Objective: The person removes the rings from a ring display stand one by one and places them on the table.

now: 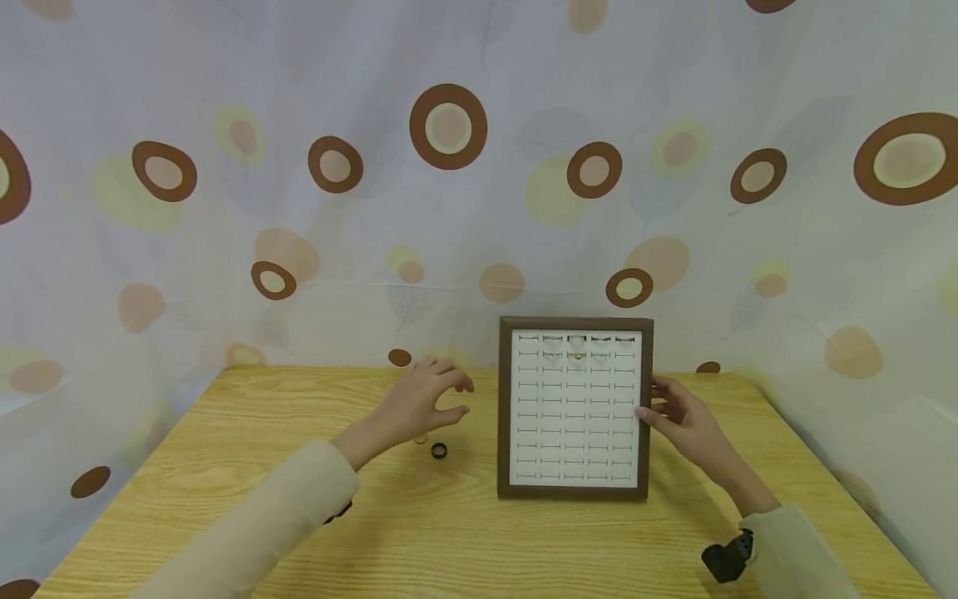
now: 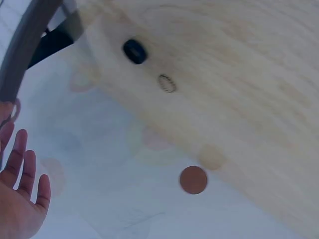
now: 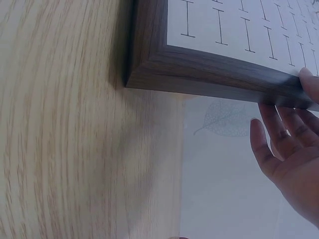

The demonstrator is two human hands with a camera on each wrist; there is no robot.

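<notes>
A ring display board (image 1: 575, 433) with a brown frame and white slotted face stands upright on the table. Several rings (image 1: 576, 339) sit in its top two rows of slots. My right hand (image 1: 692, 424) grips the board's right edge, thumb on the front and fingers behind. To the left of the board, my left hand (image 1: 427, 399) hovers over the table with fingers bent and thumb apart, nothing visible between them. A black ring (image 1: 439, 450) lies on the table just below that hand, beside a thin ring (image 2: 167, 83), which the left hand partly covers in the head view.
The wooden table (image 1: 419, 532) meets a patterned curtain (image 1: 449, 225) at its back and sides. In the left wrist view, a dark support (image 2: 52, 47) juts out behind the board's frame. A black wrist device (image 1: 728, 559) hangs by the right sleeve.
</notes>
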